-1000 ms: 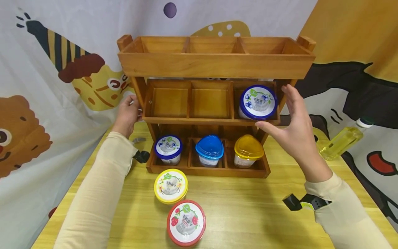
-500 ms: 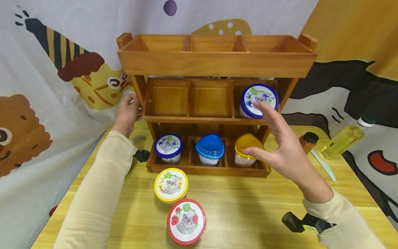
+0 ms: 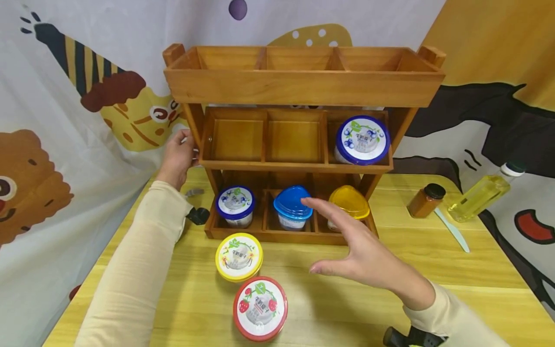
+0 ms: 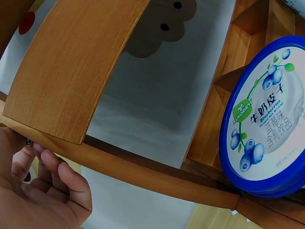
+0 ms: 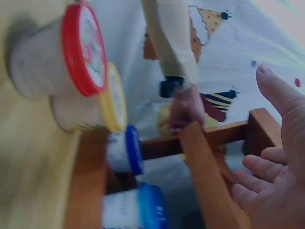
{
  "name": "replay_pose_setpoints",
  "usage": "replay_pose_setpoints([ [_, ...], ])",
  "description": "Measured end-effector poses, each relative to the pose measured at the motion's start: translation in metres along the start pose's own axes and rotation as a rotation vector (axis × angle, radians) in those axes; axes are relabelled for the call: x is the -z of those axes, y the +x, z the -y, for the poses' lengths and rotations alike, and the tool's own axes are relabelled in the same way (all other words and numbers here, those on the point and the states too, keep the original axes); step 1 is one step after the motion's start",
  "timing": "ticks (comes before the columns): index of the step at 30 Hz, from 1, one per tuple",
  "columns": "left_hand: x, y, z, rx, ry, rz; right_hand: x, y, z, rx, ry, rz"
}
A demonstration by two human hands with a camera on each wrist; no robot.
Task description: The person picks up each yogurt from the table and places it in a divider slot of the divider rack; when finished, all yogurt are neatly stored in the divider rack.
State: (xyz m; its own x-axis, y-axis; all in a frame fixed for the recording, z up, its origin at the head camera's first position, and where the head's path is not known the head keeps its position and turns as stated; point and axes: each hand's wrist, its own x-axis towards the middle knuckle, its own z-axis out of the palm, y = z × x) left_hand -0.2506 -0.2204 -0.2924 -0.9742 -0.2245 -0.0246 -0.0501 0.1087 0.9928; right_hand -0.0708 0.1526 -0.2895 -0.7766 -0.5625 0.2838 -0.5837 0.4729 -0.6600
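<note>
A three-tier wooden shelf (image 3: 303, 89) stands on the table. My left hand (image 3: 177, 156) holds its left side at the middle tier; in the left wrist view its curled fingers (image 4: 74, 183) are at the upright. My right hand (image 3: 366, 255) hovers in front of the bottom tier, thumb and fingers spread, holding nothing. A blue-lidded blueberry cup (image 3: 363, 140) sits in the middle tier's right compartment. Along the bottom stand another blueberry cup (image 3: 235, 202), a blue-domed cup (image 3: 291, 205) and a yellow-domed cup (image 3: 349, 200), partly hidden by my right hand. Yellow-lidded (image 3: 239, 258) and red-lidded (image 3: 260, 308) cups stand in front.
Right of the shelf are a brown jar with a black lid (image 3: 426, 200), a pale green knife (image 3: 453, 231) and a bottle of yellow liquid (image 3: 481, 195). A fork (image 3: 194, 192) lies near my left wrist. A printed cloth (image 3: 108, 38) hangs behind.
My right hand has moved from beside the upper blueberry cup down and left to the front of the bottom tier, uncovering the jar and knife. My left hand stays on the shelf.
</note>
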Motion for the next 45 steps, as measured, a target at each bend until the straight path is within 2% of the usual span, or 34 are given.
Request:
replay_pose_setpoints([
  [10,0.000,0.000,-0.001,-0.004,-0.003,-0.001,-0.041,-0.013,-0.019,-0.020,0.086,0.170],
  [17,-0.001,0.000,-0.003,-0.005,-0.002,0.000,-0.069,-0.022,-0.028,-0.051,0.116,0.232],
  [21,-0.002,0.000,-0.003,-0.002,-0.024,0.001,-0.083,-0.026,-0.032,-0.112,0.187,0.275],
  [24,-0.002,0.001,-0.003,-0.002,-0.033,0.003,-0.093,-0.028,-0.035,-0.122,0.242,0.308],
  [27,-0.002,0.001,-0.002,-0.002,-0.031,0.002,-0.101,-0.029,-0.038,-0.110,0.268,0.333],
  [34,-0.001,0.000,-0.001,-0.005,-0.008,0.001,-0.115,-0.033,-0.044,-0.144,0.333,0.371],
  [40,-0.002,-0.001,-0.002,-0.011,0.007,-0.003,-0.127,-0.036,-0.049,-0.137,0.443,0.406],
  [45,-0.001,-0.002,-0.001,-0.013,0.007,-0.003,-0.136,-0.036,-0.051,-0.188,0.576,0.441],
])
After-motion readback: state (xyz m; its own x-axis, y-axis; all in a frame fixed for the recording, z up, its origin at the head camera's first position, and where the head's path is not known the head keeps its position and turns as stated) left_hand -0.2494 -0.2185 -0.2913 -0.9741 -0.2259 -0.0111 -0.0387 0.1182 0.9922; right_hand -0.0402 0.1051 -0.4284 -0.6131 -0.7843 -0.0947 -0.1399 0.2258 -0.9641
